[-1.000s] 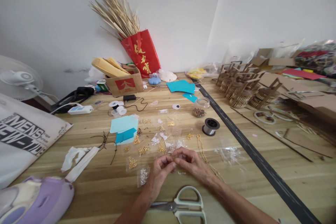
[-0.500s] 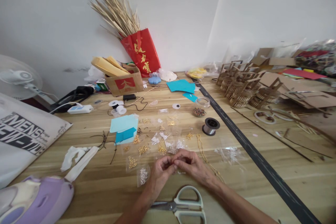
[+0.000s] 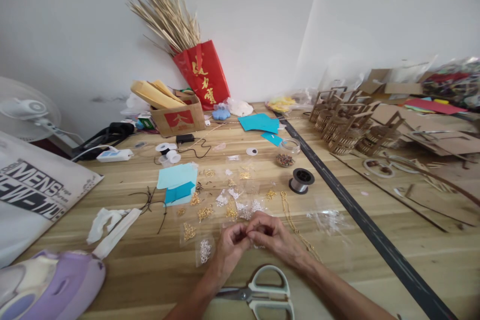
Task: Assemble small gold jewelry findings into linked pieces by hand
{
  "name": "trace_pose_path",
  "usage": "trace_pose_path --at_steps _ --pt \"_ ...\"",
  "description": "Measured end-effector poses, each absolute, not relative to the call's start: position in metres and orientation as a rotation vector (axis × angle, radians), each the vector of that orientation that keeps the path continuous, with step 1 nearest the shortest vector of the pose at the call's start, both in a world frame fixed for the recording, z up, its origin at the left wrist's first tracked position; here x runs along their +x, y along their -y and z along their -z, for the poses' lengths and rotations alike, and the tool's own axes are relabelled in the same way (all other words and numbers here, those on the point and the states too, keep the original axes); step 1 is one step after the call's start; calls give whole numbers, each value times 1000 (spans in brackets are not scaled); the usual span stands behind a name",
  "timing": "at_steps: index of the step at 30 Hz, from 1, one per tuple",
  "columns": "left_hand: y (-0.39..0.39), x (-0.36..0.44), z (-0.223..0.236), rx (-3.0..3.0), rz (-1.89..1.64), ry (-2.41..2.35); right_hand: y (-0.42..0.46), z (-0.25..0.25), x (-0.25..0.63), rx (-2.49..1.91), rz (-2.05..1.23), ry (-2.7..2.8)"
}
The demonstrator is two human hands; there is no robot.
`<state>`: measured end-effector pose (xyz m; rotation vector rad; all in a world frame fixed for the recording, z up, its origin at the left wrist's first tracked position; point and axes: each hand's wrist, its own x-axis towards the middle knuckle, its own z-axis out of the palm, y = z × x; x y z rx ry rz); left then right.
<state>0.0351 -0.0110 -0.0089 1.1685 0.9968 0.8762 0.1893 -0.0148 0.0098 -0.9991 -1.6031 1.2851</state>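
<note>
Left hand [image 3: 231,246] and right hand [image 3: 273,234] meet just beyond the scissors [image 3: 245,294], thumbs and fingers drawn together in facing pinches. Whatever sits between the fingertips, just beyond the scissors, is too small and hidden for us to identify. For careful work, we would steady the piece with one pinch and let the other make the fine turns, gripping lightly and keeping the left forearm clear of the scissor blades.

Beyond the scissors and to their left, we see a clear packet of silver-coloured rings [image 3: 204,251]; farther beyond, a packet of gold-coloured pieces [image 3: 189,231], small and loosely heaped. Beyond the scissors and to their right, a gold-coloured chain [image 3: 287,212] lies slack, partly hidden by the right forearm; farther that way on the table [image 3: 142,280] stands a black spool [image 3: 301,181] wound with greyish line.
</note>
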Motion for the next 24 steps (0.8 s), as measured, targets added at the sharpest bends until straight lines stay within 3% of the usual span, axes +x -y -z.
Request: trace_pose_path --at_steps 9,20,24 --pt "12 35 10 1201 -879 -1009 17 -16 189 -1033 -1215 1660" --pt "12 32 17 1309 -969 -1080 21 -11 191 -998 -649 1916" --pt "13 32 15 1336 -969 -1110 24 -9 190 -985 -670 1935"
